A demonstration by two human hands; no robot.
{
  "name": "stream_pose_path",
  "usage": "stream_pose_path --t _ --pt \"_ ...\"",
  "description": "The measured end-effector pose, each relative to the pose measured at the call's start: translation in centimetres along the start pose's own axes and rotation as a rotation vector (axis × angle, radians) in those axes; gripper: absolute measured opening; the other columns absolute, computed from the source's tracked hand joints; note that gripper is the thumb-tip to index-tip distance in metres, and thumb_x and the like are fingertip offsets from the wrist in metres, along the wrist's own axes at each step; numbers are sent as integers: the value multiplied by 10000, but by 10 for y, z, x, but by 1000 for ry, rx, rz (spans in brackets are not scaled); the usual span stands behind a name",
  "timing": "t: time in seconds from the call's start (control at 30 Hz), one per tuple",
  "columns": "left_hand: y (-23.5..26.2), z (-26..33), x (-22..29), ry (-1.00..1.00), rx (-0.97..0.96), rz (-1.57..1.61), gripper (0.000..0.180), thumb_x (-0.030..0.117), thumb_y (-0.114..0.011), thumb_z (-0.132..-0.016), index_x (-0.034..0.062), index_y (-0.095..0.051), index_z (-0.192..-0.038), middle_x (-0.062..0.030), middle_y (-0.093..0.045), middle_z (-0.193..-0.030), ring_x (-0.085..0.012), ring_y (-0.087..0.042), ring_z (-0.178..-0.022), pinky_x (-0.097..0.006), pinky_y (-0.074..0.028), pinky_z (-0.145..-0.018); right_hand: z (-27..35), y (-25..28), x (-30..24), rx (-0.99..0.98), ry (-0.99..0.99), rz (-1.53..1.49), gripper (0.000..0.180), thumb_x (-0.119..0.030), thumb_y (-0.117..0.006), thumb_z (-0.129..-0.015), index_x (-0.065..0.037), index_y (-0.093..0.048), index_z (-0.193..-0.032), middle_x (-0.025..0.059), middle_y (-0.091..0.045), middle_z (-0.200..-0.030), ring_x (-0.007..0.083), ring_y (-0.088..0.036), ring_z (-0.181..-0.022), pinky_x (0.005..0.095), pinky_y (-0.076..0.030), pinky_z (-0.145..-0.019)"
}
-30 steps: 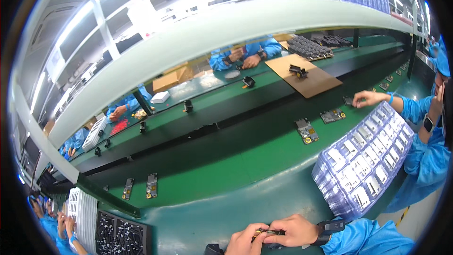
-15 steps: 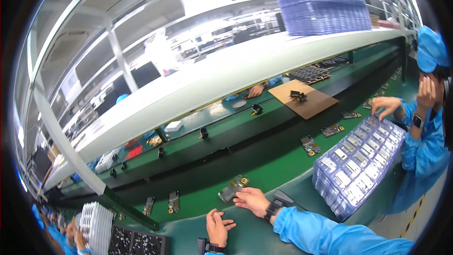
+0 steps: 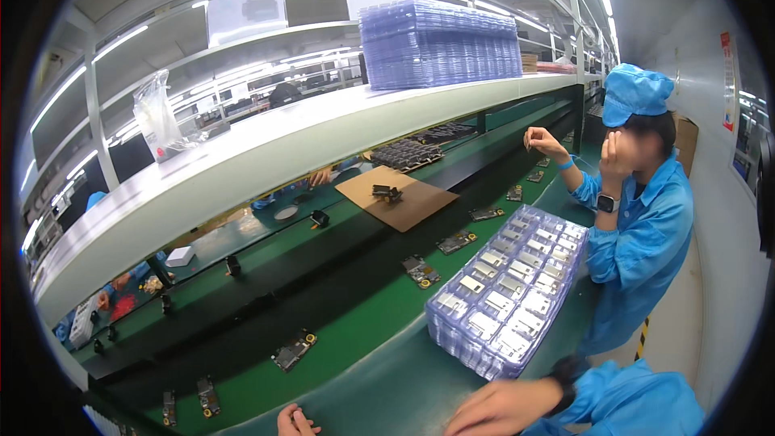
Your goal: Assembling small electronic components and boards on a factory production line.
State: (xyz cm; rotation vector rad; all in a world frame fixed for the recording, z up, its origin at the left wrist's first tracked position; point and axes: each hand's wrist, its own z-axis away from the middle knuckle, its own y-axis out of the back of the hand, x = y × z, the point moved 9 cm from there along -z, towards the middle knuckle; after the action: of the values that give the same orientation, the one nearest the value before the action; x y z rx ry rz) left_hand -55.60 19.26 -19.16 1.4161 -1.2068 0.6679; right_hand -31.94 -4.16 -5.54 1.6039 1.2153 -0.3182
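The released circuit board (image 3: 292, 353) is being left, seemingly placed, beyond the left hand's (image 3: 295, 422) curled fingers, the right hand's (image 3: 507, 405) unclear.

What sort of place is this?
Probably an electronics assembly workshop: circuit boards spaced along a green strip, stacked plastic trays of small parts, and a worker in a blue cap.

both hands (image 3: 507, 405) show low, below stacked plastic trays (image 3: 457, 343).
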Motion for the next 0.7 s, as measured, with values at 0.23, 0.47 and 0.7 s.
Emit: stream_pose_path --t 0.23,0.47,0.7 --pt "-3 6 -5 -157 74 -242 333 250 -483 -1038 -11 -598 -1210 -145 -644 -1028 -208 -644 -781 -316 -562 -681 45 120 15 32 -399 625 226 -144 -694 -865 -61 -672 -1074 94 -674 -1006 304 -642 -974 384 -521 -834" --pt "-8 0 -6 -171 61 -260 325 244 -482 -1041 -13 -602 -1200 -147 -637 -1056 -208 -645 -799 -306 -566 -660 30 120 28 -156 -438 625 296 -149 -722 -822 -66 -657 -1098 92 -646 -1026 302 -619 -1023 408 -509 -843" --pt "5 5 10 -143 94 -180 312 232 -497 -1037 -15 -601 -1197 -154 -632 -1084 -195 -651 -816 -293 -567 -629 -13 69 -1 -88 -129 196 187 -146 -690 -898 -72 -686 -1070 66 -654 -1018 258 -653 -919 345 -536 -779"
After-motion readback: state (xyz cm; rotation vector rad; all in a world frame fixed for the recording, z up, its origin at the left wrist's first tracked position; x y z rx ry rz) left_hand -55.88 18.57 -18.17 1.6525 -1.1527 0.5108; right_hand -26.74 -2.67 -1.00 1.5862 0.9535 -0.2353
